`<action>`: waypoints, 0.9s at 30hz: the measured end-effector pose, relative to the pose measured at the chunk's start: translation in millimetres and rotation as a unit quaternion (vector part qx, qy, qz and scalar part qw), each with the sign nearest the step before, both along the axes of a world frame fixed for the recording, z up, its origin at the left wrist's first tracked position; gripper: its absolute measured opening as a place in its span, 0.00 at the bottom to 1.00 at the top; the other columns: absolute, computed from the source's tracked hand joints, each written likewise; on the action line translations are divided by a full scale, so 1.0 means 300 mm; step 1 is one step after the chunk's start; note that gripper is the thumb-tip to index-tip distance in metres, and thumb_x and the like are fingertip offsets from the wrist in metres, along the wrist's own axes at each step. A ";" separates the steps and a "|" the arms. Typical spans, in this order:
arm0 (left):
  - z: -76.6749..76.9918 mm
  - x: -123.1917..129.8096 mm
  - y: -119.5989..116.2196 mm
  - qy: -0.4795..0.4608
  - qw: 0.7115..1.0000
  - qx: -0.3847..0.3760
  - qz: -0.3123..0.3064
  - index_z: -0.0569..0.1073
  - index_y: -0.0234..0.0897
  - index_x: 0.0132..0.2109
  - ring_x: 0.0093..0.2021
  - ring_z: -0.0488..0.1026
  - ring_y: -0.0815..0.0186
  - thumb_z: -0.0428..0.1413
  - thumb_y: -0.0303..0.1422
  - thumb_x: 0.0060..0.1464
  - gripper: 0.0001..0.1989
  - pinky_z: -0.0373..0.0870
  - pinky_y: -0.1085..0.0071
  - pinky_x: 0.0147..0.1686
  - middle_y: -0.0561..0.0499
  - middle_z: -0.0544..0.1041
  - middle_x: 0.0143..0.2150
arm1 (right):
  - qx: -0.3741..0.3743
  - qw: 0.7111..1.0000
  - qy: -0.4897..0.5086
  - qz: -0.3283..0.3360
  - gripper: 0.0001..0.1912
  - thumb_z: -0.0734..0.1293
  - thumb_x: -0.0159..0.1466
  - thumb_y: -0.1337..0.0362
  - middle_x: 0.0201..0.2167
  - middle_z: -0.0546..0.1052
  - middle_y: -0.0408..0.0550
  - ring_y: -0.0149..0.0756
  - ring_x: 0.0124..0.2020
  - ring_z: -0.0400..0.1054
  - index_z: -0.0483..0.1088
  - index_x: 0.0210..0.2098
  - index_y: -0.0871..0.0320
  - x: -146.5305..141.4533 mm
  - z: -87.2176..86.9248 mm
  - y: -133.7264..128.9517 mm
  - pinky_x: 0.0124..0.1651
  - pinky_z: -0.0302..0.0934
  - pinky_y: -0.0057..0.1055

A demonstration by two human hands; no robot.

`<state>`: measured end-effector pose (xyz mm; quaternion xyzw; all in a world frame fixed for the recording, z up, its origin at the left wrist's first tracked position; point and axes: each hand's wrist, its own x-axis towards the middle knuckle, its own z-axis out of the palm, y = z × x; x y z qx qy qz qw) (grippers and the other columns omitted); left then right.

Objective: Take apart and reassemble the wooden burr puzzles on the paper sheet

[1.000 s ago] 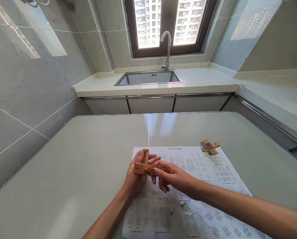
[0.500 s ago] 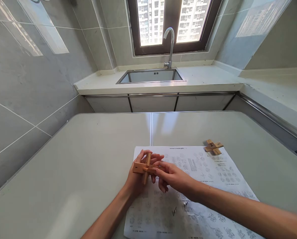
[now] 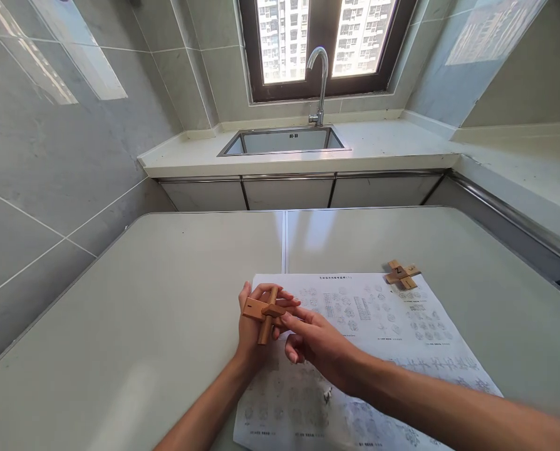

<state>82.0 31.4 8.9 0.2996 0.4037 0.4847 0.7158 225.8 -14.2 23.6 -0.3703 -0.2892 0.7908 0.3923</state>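
Observation:
My left hand is turned palm up and holds a wooden interlocking puzzle, with fingers curled behind it. A round-edged stick crosses its flat pieces at an angle, and a small dark mark shows on the left piece. From the right, my right hand pinches the puzzle's right end between thumb and forefinger, its other fingers curled below. Both hands are above a printed paper sheet covered in small line drawings. At the sheet's far right corner lies a second wooden puzzle, cross-shaped and marked with numbers.
A pale table with a centre seam carries the sheet, which has a torn spot near my right forearm. Beyond it, a white counter holds a sink and a tap under a window.
The puzzle has tilted and shifted slightly left in my left hand. My right hand's fingers have curled in, and its forearm has swung slightly down over the sheet.

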 end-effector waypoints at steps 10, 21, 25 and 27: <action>-0.005 0.008 0.005 -0.010 0.998 0.024 -0.053 0.81 0.36 0.46 0.52 0.81 0.50 0.52 0.55 0.65 0.26 0.72 0.55 0.59 0.42 0.85 0.45 | -0.009 0.999 0.045 0.014 0.21 0.76 0.64 0.47 0.41 0.79 0.49 0.25 0.27 0.68 0.77 0.41 0.60 0.061 0.055 0.010 0.31 0.57 0.25; -0.013 0.024 0.020 -0.009 0.997 0.064 -0.045 0.82 0.34 0.49 0.65 0.74 0.45 0.56 0.49 0.66 0.22 0.65 0.50 0.69 0.38 0.80 0.60 | -0.093 0.957 0.126 -0.242 0.07 0.76 0.65 0.65 0.33 0.74 0.40 0.21 0.21 0.60 0.73 0.37 0.58 0.274 -0.029 0.030 0.22 0.59 0.19; -0.004 0.025 0.023 0.014 0.997 0.066 -0.041 0.82 0.35 0.47 0.63 0.75 0.45 0.57 0.49 0.65 0.21 0.69 0.52 0.65 0.38 0.81 0.60 | -0.079 0.930 0.176 -0.313 0.08 0.74 0.64 0.69 0.32 0.74 0.38 0.20 0.19 0.57 0.71 0.37 0.56 0.358 -0.070 0.056 0.20 0.56 0.18; -0.001 0.024 0.025 0.025 0.997 0.066 -0.040 0.83 0.35 0.46 0.61 0.77 0.46 0.57 0.49 0.65 0.21 0.72 0.53 0.62 0.38 0.82 0.58 | -0.071 0.921 0.177 -0.339 0.08 0.74 0.64 0.68 0.31 0.74 0.38 0.20 0.19 0.57 0.70 0.37 0.56 0.394 -0.071 0.064 0.20 0.56 0.18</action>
